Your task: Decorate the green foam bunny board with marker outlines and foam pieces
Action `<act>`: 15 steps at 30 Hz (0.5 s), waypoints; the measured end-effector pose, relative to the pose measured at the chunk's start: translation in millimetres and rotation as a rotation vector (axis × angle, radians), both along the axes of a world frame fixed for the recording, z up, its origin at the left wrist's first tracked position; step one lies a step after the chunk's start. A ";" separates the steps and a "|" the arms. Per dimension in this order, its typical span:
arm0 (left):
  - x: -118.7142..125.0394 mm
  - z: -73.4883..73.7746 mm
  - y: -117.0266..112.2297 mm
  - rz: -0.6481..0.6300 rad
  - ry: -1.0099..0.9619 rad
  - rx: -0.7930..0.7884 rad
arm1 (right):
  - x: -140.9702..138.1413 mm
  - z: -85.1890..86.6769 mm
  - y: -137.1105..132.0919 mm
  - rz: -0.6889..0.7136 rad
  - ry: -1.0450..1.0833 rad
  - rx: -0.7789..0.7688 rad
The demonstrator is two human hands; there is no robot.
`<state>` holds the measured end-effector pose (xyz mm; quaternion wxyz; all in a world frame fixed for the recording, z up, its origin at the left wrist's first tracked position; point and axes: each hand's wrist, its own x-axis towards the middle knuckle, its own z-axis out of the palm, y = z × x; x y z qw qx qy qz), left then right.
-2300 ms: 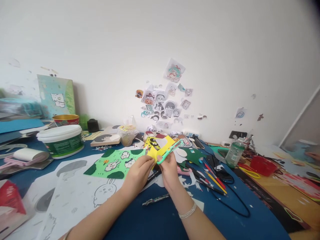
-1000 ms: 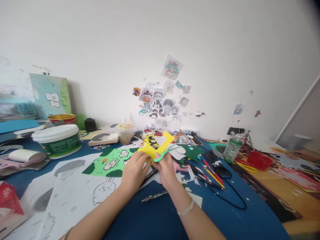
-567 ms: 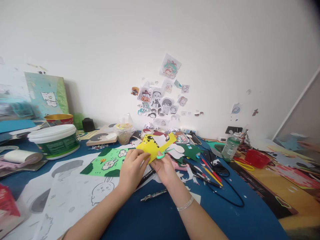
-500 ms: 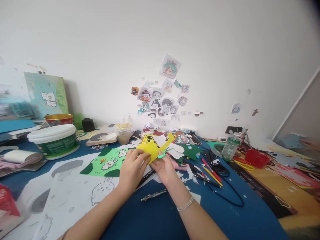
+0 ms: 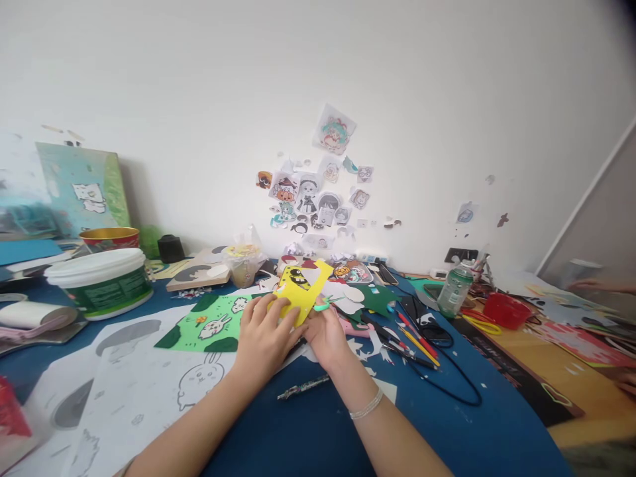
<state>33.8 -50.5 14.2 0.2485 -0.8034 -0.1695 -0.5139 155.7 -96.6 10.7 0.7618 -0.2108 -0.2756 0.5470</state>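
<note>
A sheet of yellow paper, cut to an irregular outline with a strip rising at its upper right, is held above the cluttered table. My left hand grips it from the left, fingers bent over its lower part. On the other side, my right hand is closed round what look like small scissors with a mint-green handle, close to the paper's right edge. Their blades are mostly hidden. Left of my hands lies a green sheet with cartoon pictures. A patterned pen rests below my wrists.
A white-lidded green tub and a paper roll stand left. Pencils, a black cable and a clear bottle are to the right. A drawing sheet covers the left front. Another person's hand shows at far right.
The yellow paper has turned and tilted between my hands, its strip shifting left. My left fingers have spread further over it. The view has moved slightly to the right.
</note>
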 end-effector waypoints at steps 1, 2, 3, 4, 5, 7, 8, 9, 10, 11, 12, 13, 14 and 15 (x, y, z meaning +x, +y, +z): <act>0.4 0.1 -0.2 0.000 0.011 0.015 | -0.3 -0.4 -0.2 0.012 -0.007 0.020; 0.8 0.2 -0.2 0.000 0.021 0.030 | -0.6 -0.6 -0.4 0.020 -0.012 0.029; 1.2 0.1 0.0 -0.001 0.030 0.045 | -0.9 -0.7 -0.7 0.023 -0.015 0.023; 1.6 0.0 0.4 -0.009 0.036 0.058 | -1.2 -0.7 -1.1 0.017 -0.016 0.006; 1.8 -0.2 1.1 -0.023 0.041 0.064 | -1.6 -0.4 -1.5 0.005 -0.020 -0.015; 1.9 -1.1 2.8 -0.066 0.043 0.055 | -2.4 0.4 -2.6 -0.038 -0.036 -0.029; 1.7 -1.7 3.8 -0.089 0.038 0.041 | -2.8 1.0 -3.2 -0.064 -0.049 -0.020; 1.5 -2.5 4.8 -0.108 0.031 0.023 | -3.1 1.6 -3.9 -0.090 -0.067 -0.005; 1.3 -3.4 5.8 -0.120 0.025 0.006 | -3.4 2.2 -4.5 -0.110 -0.085 0.008; 1.1 -4.4 6.8 -0.126 0.018 -0.009 | -3.5 2.7 -5.0 -0.125 -0.099 0.014; 0.9 -5.3 7.6 -0.129 0.012 -0.024 | -3.4 3.1 -5.4 -0.135 -0.110 0.012; 0.8 -6.3 8.4 -0.130 0.005 -0.038 | -3.2 3.4 -5.6 -0.140 -0.117 0.005; 0.7 -7.1 9.1 -0.134 -0.001 -0.051 | -2.8 3.5 -5.6 -0.143 -0.122 -0.002; 0.6 -7.9 9.6 -0.142 -0.007 -0.061 | -2.4 3.4 -5.3 -0.143 -0.124 -0.006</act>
